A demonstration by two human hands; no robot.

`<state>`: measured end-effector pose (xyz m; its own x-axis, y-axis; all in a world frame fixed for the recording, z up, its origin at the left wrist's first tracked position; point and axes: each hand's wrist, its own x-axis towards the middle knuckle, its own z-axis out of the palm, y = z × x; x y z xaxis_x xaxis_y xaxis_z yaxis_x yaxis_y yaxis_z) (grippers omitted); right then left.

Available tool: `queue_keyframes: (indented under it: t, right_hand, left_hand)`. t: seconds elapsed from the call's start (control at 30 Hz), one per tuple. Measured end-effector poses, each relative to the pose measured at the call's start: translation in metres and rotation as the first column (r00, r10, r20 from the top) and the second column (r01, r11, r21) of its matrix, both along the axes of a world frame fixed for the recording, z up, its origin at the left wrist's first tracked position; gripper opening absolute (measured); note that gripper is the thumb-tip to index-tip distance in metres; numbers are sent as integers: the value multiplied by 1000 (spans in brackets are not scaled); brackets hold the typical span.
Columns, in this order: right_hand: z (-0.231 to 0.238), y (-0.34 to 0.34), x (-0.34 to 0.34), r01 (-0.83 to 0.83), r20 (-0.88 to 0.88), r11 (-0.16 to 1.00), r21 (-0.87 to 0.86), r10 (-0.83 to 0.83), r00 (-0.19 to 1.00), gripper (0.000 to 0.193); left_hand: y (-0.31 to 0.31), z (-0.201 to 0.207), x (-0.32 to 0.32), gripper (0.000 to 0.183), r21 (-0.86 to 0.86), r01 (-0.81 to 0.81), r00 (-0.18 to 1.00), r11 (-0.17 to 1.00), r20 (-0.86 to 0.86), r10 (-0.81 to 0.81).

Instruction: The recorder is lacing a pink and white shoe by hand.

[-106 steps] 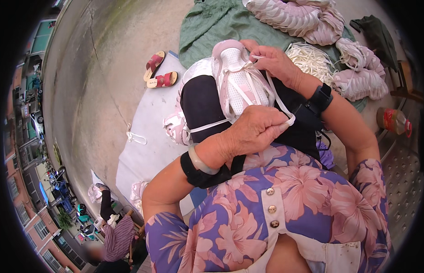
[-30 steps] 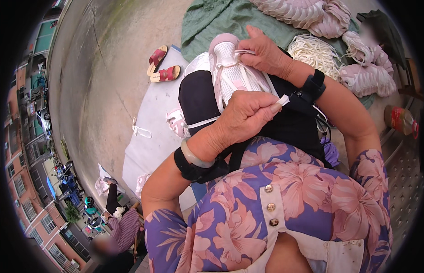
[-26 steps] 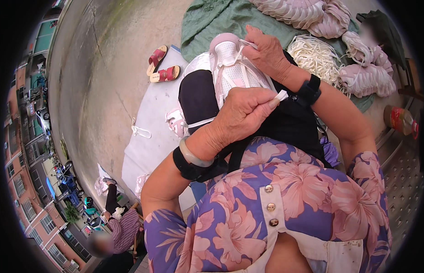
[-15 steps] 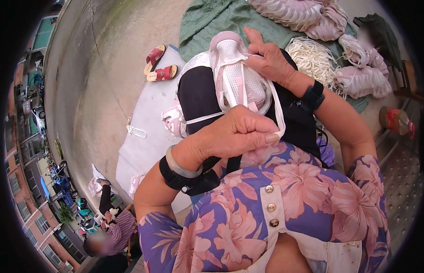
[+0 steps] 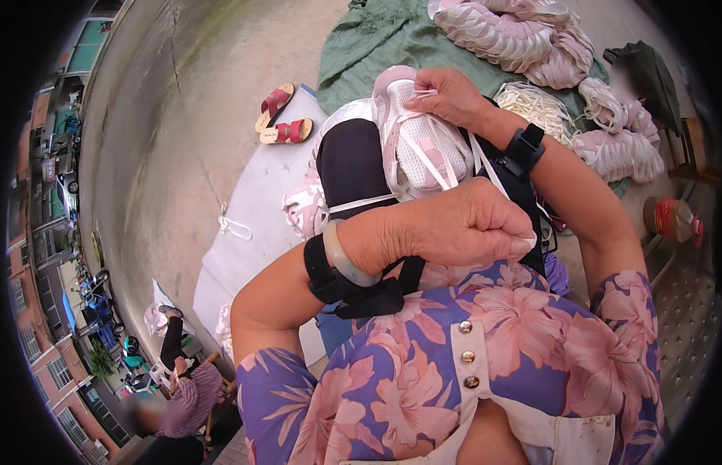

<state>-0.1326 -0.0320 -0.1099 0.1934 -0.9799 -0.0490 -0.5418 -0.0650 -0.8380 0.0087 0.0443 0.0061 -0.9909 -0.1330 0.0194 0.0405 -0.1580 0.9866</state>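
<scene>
the pink-and-white sneaker [image 5: 424, 146] lies upper centre, seemingly part-laced: white lace [image 5: 493, 172] crosses its front, with loose lengths apparently left to thread. left hand [image 5: 481, 225], right of centre, and right hand [image 5: 448, 94], above, both pinch lace.

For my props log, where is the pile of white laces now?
In the head view, the lace pile lies at upper right, between the right hand and the stacked shoes.
</scene>
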Motion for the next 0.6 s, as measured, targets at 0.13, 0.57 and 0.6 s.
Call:
queue_keyframes:
  t: [0.13, 0.57, 0.6]
  right_hand:
    - [0, 5, -6, 4, 74, 1000, -28, -2, 997, 30]
    - [54, 85, -15, -264, 324, 944, 196, 192, 926, 17]
    - [55, 89, -14, -240, 305, 944, 228, 165, 938, 17]
  left_hand:
    - [3, 11, 0, 20, -319, -83, 992, 944, -113, 49]
    - [31, 25, -9, 10, -522, -559, 812, 645, -502, 298]
    - [32, 27, -10, 10, -532, -517, 837, 671, -479, 265]
